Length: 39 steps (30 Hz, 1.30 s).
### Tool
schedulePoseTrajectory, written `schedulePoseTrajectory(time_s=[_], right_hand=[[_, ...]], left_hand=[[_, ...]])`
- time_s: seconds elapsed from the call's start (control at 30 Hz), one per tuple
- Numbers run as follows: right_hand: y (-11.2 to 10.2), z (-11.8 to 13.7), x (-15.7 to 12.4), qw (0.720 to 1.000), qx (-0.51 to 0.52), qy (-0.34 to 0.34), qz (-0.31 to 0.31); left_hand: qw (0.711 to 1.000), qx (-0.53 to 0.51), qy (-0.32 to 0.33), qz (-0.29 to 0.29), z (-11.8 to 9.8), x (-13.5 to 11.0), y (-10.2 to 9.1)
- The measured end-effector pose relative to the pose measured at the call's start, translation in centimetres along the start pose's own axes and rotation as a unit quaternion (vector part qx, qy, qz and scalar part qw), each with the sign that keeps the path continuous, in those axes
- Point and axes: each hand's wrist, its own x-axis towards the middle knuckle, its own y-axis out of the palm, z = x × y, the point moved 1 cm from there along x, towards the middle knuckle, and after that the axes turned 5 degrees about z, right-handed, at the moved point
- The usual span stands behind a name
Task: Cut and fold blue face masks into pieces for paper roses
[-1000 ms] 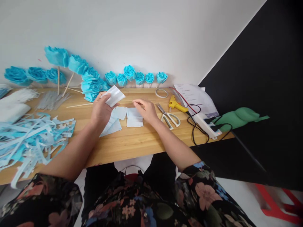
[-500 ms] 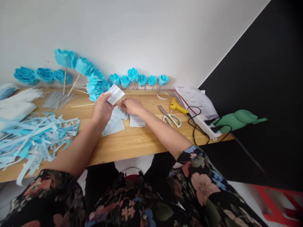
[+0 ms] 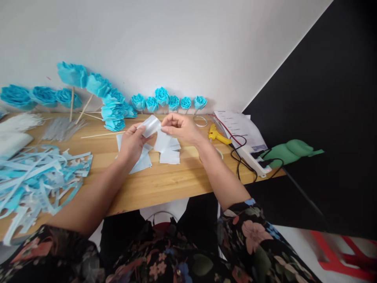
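Note:
My left hand (image 3: 132,144) is closed on a pale, shiny sheet (image 3: 151,125), held above the table by its left edge. My right hand (image 3: 182,129) pinches near that sheet's right corner, thumb and finger together. From the pinch hangs a second thin white sheet (image 3: 163,141); whether the two are separate or one folded piece, I cannot tell. Beneath my hands lie pale blue sheets (image 3: 141,162) on the left and a small white pile (image 3: 170,158) on the right.
Blue paper flowers (image 3: 161,96) on sticks line the wall. Cut blue strips (image 3: 44,173) cover the table's left side. At right are a yellow glue gun (image 3: 218,135), a power strip (image 3: 256,163) with black cables, printed papers (image 3: 240,125) and a green object (image 3: 290,153). My right forearm mostly hides the scissors (image 3: 220,154).
My right hand has risen from the sheets on the table to the sheet in my left hand. A thin white sheet now hangs from its fingers. The view has shifted slightly.

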Motion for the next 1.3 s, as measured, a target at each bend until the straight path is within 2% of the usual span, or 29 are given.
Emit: schedulePoseTrajectory(time_s=[0.13,0.27,0.37,0.57,0.83,0.97,1.1,1.3], right_hand=[[1.5,-2.4,0.1,0.993,0.030,-0.008,-0.112],[1.9,-3.4,-0.4,0.987,-0.037,0.015,-0.155],[1.6,-3.3,-0.7,0.983,-0.071,0.026,-0.168],[1.5,-3.7,-0.6,0.974,-0.099,0.027,-0.200],[1.4,-3.9,-0.6,0.974,-0.121,0.030,-0.191],[1.5,-3.8,-0.7,0.974,-0.130,0.035,-0.181],[1.7,-3.7,-0.7,0.975,-0.137,0.020,-0.176],[1.2,-3.5,-0.7,0.968,-0.128,0.006,-0.218]], left_hand=[[0.999,0.014,-0.028,0.043,0.1,-0.9,1.0],[0.996,-0.005,-0.050,0.072,0.0,-1.4,1.3],[0.993,-0.008,-0.063,0.095,0.0,-1.5,1.3],[0.993,0.002,-0.063,0.103,0.1,-1.6,1.4],[0.992,-0.019,-0.080,0.100,0.3,-1.5,1.6],[0.991,0.000,-0.063,0.122,0.1,-1.8,1.7],[0.992,0.030,-0.046,0.113,0.1,-1.9,1.6],[0.993,0.074,-0.015,0.088,0.4,-1.6,1.2]])
